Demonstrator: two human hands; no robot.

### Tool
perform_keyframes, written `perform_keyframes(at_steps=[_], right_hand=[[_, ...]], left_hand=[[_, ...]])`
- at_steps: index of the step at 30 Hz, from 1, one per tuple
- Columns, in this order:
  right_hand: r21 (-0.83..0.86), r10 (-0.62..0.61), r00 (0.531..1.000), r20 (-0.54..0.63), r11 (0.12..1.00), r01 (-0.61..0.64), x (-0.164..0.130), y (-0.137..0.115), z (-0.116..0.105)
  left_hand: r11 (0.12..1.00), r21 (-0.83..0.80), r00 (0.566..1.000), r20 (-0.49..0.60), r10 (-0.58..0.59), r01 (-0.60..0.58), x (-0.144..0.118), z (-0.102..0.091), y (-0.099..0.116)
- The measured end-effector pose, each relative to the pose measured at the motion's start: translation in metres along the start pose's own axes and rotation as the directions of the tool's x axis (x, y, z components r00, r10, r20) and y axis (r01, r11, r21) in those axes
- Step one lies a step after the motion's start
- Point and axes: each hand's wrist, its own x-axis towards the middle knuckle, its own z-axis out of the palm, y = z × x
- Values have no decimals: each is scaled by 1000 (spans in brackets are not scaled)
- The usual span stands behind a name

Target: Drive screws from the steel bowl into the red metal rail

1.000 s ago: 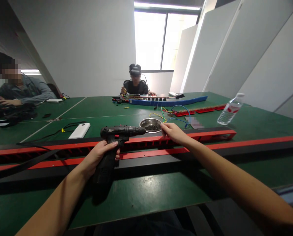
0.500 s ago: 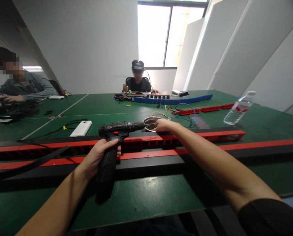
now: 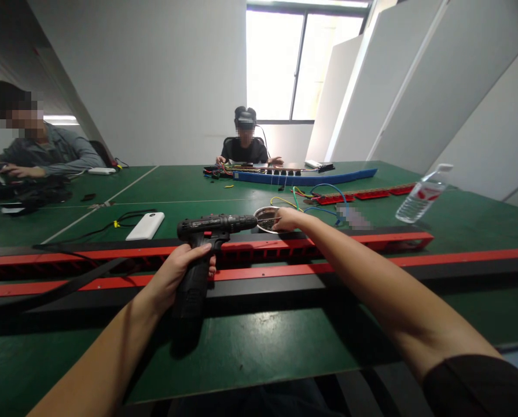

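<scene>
My left hand (image 3: pixel 178 269) is wrapped round the handle of a black cordless drill (image 3: pixel 204 227). The drill lies sideways in the air above the long red-and-black bars, its bit pointing right. Beyond the bars stands a round metal bowl (image 3: pixel 265 209) with small dark pieces inside, too small to name. Over the bowl's right side is my right hand (image 3: pixel 289 219), fingers drawn together close to the tip of the bit. Whatever those fingertips hold, if anything, is hidden. Two long red-and-black bars (image 3: pixel 263 274) run across the green table in front of me.
A white power bank (image 3: pixel 146 226) with a black cable lies left of the drill. Farther back are a blue curved strip (image 3: pixel 306 177), red strips with wires (image 3: pixel 365 194) and a tilted water bottle (image 3: pixel 423 194). One person sits opposite, another at the left.
Both hands and the drill keep nearly the same place; the view shifts slightly. The person opposite has lowered a raised hand to the table.
</scene>
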Motion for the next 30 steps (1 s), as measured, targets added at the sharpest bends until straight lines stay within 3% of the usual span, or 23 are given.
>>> perform_keyframes(at_steps=[7,9,11,15,20,25,27,30], right_hand=[[-73,66,997,-44,995,-69,-7,0,-6],[-12,42,997,-71,999,-43,-13,-1,-6],[166,13,994,-109,986,5,-23,-1,-6],[581,48,978,-201,810,79,-55,-2,-8],[790,119,977,-176,609,68,-93,-5,-1],[914,124,986,-112,402,53,-106,-6,8],[927,136,985,-106,372,48,-105,-6,9],[908,152,979,-138,415,64,-105,-4,10]], left_hand=[[1000,-13,1000,-9,-10,9,0,2,1],[1000,-17,1000,-17,-10,10,0,2,1],[1000,-20,999,-29,-14,13,0,2,1],[999,-34,998,-44,-35,34,-2,3,2],[1000,-16,999,-49,-22,21,-5,8,4],[1000,18,995,-96,-13,15,-6,10,4],[1000,23,995,-93,-18,21,-6,9,3],[999,30,993,-113,-27,31,-4,7,2]])
